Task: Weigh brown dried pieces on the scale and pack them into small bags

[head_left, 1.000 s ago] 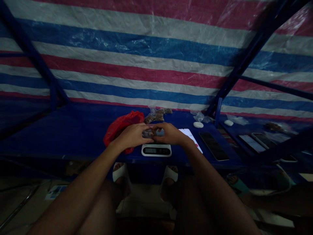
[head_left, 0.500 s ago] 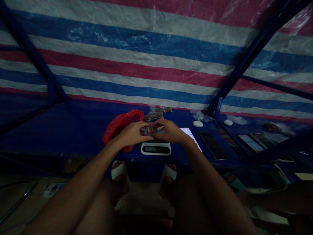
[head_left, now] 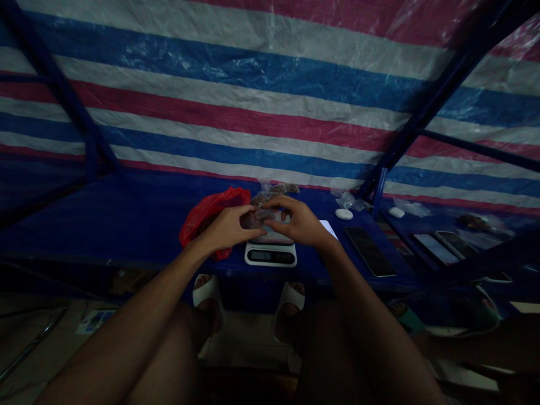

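My left hand (head_left: pixel 228 229) curls its fingers and thumb round a small clear plastic bag (head_left: pixel 255 218) with dark brownish contents, too dim to name. From the other side, my right hand (head_left: pixel 298 222) pinches the bag's right end between thumb and fingers. Both hands are over a white digital kitchen scale (head_left: pixel 270 262), whose dark display strip faces me; its figures cannot be read. Just left of the scale lies a crumpled red plastic bag (head_left: pixel 202 211), partly hidden by my left hand. Behind my hands are several clear bags (head_left: pixel 287 188) with brown contents.
On the blue shelf (head_left: pixel 139 225), right of the scale, lie a lit phone (head_left: pixel 328 228), a dark phone (head_left: pixel 370 251) and a white oval case (head_left: pixel 344 214). More phones and bags lie farther right. Blue metal posts (head_left: pixel 409 135) and a striped tarp (head_left: pixel 236 107) stand behind.
My right hand has shifted slightly up, its fingers now closer round the bag's right end. More of the scale's top shows beneath. My left hand keeps its hold; the view has moved a little.
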Demonstrator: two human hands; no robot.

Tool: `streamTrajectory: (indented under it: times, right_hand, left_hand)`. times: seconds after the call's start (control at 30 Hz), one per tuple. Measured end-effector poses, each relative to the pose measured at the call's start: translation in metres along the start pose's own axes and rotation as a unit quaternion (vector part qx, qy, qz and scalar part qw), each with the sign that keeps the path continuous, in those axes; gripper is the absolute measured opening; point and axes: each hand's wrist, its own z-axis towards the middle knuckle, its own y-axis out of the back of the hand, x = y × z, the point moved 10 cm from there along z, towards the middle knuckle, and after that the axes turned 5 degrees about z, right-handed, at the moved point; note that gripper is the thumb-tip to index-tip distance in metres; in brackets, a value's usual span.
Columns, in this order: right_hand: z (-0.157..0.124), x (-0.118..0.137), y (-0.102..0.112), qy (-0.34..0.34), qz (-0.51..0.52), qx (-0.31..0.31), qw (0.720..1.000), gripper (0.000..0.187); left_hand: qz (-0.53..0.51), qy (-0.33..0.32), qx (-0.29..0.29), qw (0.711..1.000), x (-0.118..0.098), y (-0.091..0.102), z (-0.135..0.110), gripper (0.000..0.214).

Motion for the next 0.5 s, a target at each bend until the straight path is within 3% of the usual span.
streamTrajectory:
  times: [0.27, 0.4, 0.5]
  right_hand:
    - [0.0, 0.013, 0.008, -0.011, -0.003, -0.027, 1.0, 0.033]
    - [-0.003, 0.004, 0.015, -0.039, 0.014, -0.038, 0.998, 0.031]
    - [-0.006, -0.007, 0.023, -0.045, 0.052, -0.061, 0.996, 0.042]
  left_hand:
    - [-0.077, 0.01, -0.003, 0.997, -0.003, 0.0, -0.003, 0.062]
    - [-0.075, 0.024, 0.004, 0.997, 0.001, -0.001, -0.003, 0.059]
    - [-0.07, 0.013, -0.004, 0.997, 0.001, 0.0, -0.003, 0.06]
